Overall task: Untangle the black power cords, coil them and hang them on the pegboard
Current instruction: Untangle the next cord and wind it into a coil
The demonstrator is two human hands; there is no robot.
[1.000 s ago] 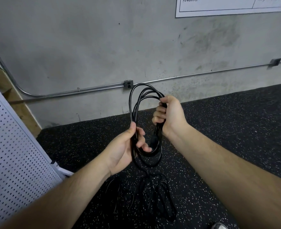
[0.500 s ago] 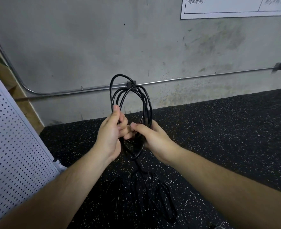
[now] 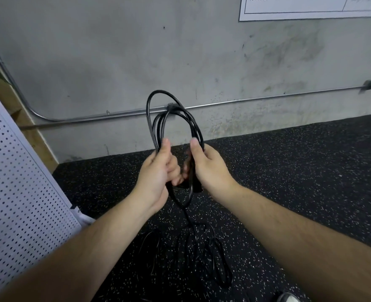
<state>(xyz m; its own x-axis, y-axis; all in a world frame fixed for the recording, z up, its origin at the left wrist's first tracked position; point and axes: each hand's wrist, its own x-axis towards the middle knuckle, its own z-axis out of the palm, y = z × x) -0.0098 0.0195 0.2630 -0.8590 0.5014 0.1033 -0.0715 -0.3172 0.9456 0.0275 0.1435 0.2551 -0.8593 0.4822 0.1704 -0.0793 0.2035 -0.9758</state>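
A black power cord [image 3: 151, 114] is gathered in several upright loops in front of me. My left hand [image 3: 158, 171] grips the left side of the coil, thumb up along the strands. My right hand [image 3: 208, 168] grips the right side of the coil, thumb on top. A tail of the cord drops from the coil's bottom to the floor. More black cords [image 3: 202, 258] lie tangled on the floor below my hands. The white pegboard [image 3: 16, 182] leans at the left edge.
The floor is black speckled rubber [image 3: 289, 171]. A grey concrete wall [image 3: 114, 51] with a metal conduit pipe [image 3: 256, 99] runs behind. A white poster [image 3: 311, 7] hangs at the top right. A shoe tip [image 3: 289, 298] shows at the bottom right.
My right hand came down from the top of the coil to beside my left hand, then both hands spread slightly apart on the two sides of the loops.
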